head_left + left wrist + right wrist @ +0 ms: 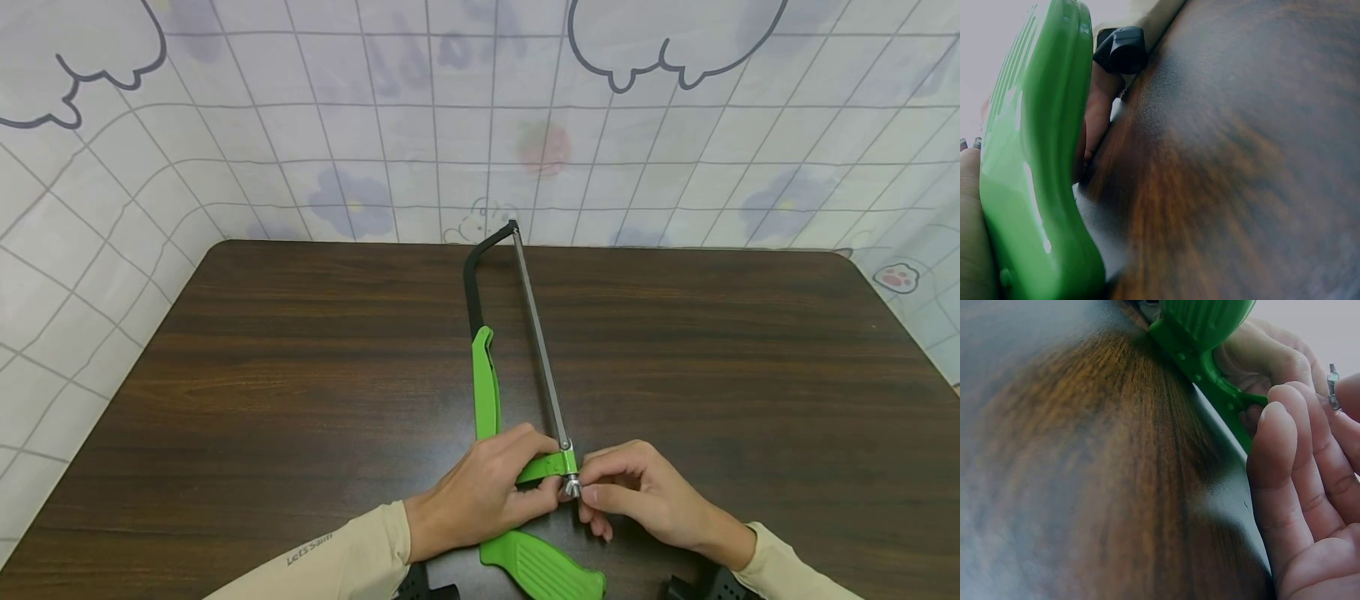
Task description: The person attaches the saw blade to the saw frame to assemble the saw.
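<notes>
A hacksaw (486,392) with a green and black frame lies on the table, its far end pointing away from me. Its grey blade (538,342) runs along the right side to a silver wing nut (572,486) at the near end. My left hand (487,492) grips the green frame beside that end, thumb and fingers around the short cross arm. From the right, my right hand (648,496) pinches the wing nut between thumb and index finger, the other fingers curled below. The ribbed green handle (1041,144) fills much of the left wrist view.
The dark wood table (300,375) reaches back to a white grid-patterned sheet (375,133). Black devices (712,583) show near the front edge, by both wrists.
</notes>
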Available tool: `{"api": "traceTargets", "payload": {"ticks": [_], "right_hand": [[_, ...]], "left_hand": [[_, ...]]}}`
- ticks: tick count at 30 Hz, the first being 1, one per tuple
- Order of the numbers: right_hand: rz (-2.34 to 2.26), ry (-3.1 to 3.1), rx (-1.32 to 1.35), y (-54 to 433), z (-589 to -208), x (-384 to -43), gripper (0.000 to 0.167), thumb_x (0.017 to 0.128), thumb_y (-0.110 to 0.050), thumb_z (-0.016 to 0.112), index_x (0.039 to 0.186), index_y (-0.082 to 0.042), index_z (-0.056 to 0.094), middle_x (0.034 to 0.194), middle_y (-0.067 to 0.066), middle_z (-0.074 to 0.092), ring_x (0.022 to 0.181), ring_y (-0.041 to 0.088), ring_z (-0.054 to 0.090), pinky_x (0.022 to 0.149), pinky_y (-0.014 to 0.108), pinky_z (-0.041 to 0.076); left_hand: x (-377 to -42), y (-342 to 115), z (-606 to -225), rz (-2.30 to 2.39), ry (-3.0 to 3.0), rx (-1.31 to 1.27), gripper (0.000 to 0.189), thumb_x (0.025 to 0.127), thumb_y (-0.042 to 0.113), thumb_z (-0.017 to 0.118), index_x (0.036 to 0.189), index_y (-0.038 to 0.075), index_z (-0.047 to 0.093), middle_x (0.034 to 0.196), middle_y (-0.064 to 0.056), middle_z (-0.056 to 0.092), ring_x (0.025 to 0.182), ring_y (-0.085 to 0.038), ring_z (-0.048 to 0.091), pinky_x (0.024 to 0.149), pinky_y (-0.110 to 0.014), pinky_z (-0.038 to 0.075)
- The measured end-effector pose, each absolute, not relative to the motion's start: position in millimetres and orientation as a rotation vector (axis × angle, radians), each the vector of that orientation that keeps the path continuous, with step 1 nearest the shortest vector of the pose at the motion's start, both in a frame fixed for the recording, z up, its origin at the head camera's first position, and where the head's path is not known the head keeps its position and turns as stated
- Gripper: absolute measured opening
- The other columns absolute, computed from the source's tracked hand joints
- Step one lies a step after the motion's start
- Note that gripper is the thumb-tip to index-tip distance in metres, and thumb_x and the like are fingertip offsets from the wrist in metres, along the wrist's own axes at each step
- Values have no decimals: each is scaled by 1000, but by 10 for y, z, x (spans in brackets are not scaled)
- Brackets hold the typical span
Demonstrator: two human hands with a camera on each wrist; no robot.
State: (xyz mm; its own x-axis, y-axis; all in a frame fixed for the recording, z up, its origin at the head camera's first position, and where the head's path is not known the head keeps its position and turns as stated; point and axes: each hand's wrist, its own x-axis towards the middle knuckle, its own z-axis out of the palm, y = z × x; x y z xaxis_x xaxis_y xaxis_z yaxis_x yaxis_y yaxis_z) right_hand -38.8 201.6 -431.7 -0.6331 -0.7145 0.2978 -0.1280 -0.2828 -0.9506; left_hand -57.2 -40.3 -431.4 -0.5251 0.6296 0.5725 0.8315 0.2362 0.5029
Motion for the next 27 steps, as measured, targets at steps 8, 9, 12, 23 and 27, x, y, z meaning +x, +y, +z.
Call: {"api": "traceTargets", "payload": {"ticks": [8,9,12,23,27], "right_hand": [[-1970,1573,-1031,2018,-4300,-386,26,98,21,39,102,14,65,81,29,57,59,36,54,55,36,58],[-1971,1570,-1033,2018,-4300,-386,27,98,21,39,102,14,65,81,29,57,59,36,54,55,36,58],[-1976,1560,-1035,2017,-4301,-386,27,98,21,39,103,15,64,81,29,56,59,37,54,55,36,58],[-1986,1543,-1037,2017,-4308,-384,27,98,21,39,105,16,65,82,30,56,59,38,54,54,37,58],[-1984,1548,-1032,2022,-4305,-383,27,99,20,40,106,15,65,82,30,57,59,38,54,54,37,58]], "left_hand": [[-574,-407,-4310,-1185,-2271,-1371,22,92,8,69,114,10,64,94,3,64,73,2,51,68,-1,42],[-574,-408,-4309,-1188,-2271,-1371,22,92,8,69,114,10,64,94,3,64,73,1,51,68,-2,42],[-575,-409,-4309,-1195,-2272,-1368,22,92,8,69,113,10,64,94,3,64,74,1,51,68,-2,42],[-564,-403,-4296,-1241,-2280,-1341,24,90,7,70,113,12,65,94,4,64,74,0,50,69,-3,42],[-557,-403,-4284,-1245,-2282,-1324,22,91,8,70,112,12,65,93,4,64,73,0,51,70,-3,43]]}}
